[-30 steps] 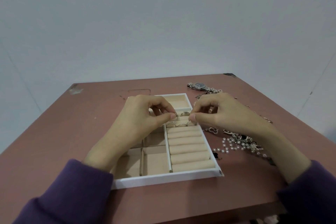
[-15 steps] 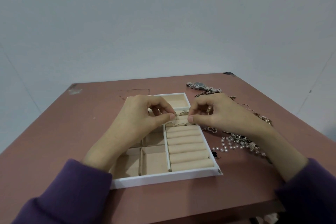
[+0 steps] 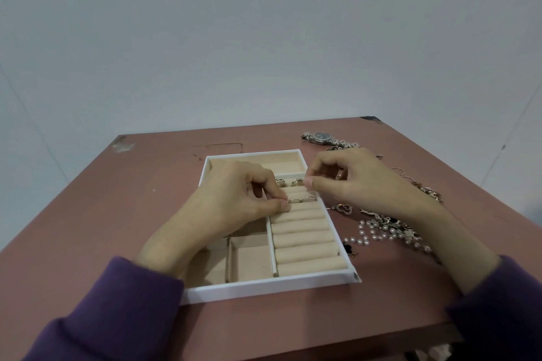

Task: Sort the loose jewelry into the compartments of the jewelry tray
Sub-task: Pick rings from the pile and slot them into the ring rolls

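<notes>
A white jewelry tray (image 3: 264, 287) with beige lining lies in the middle of the table. Its right side is a column of ring rolls (image 3: 308, 243). Two thin gold rings (image 3: 302, 200) stand in a far slot, and two chunkier rings (image 3: 296, 182) sit one slot beyond. My left hand (image 3: 234, 202) pinches the left thin ring between thumb and forefinger. My right hand (image 3: 357, 182) hovers just above the far rolls with fingers curled and thumb against forefinger. Nothing shows at its tips. A small gold glint sits among its fingers.
Loose jewelry lies right of the tray: a silver wristwatch (image 3: 322, 138) at the back, a heart pendant (image 3: 343, 208), a pearl strand with dark charms (image 3: 381, 231), and gold earrings (image 3: 428, 190). The brown table (image 3: 117, 214) ends close behind the tray at a pale wall.
My right hand has lifted a little off the ring rolls. My left hand has shifted slightly nearer along the rolls and still pinches at the thin rings.
</notes>
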